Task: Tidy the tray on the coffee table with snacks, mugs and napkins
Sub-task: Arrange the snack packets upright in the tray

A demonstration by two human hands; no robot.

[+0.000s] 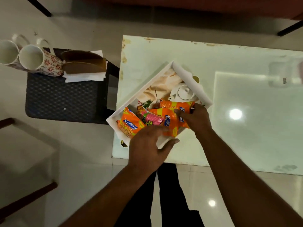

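A white tray (191, 79) with a printed teapot picture sits turned at an angle on the glass coffee table (246, 104). Several orange Kurkure snack packets (130, 126) and a pink packet (151, 118) lie in its near end. My right hand (195, 117) grips one orange packet (176, 122) at the tray's right side. My left hand (148, 147) hovers with spread fingers over the tray's near edge, holding nothing. Two floral mugs (35, 59) and white napkins (85, 77) under a brown holder stand on a dark stool at the left.
The dark woven stool (64, 99) stands against the table's left edge. A dark chair leg (41, 7) shows at the top left, another at the top right. Wooden furniture (27, 197) is at the lower left. Glossy tiled floor surrounds the table.
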